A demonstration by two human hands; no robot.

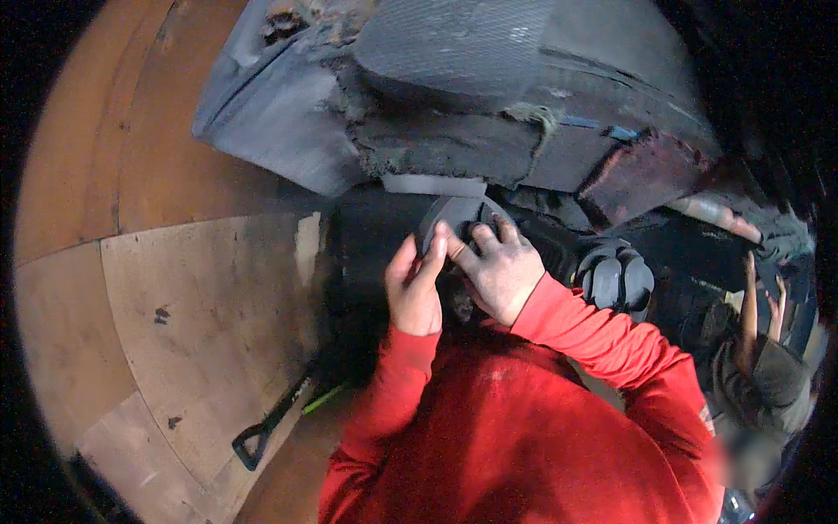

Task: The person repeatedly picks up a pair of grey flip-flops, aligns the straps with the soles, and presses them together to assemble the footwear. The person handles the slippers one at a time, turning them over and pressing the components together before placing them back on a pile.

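A grey shoe sole (454, 212) is held up in front of me, just below a pale strip (434, 185) at the lower edge of a dusty grey machine (445, 144). My left hand (415, 288) pinches the sole's near left side between thumb and fingers. Bent over its right side are the fingers of my right hand (502, 269), also gripping it. Both hands partly cover the sole, so its full outline is hidden. Whether it touches the pale strip I cannot tell.
Several grey soles (615, 278) sit stacked to my right. Ragged dark cloth and a reddish pad (642, 179) hang on the machine. Wooden panels (209, 323) stand at left, with a black D-shaped handle (253, 444) near them. A co-worker (758, 375) is at far right, arms raised.
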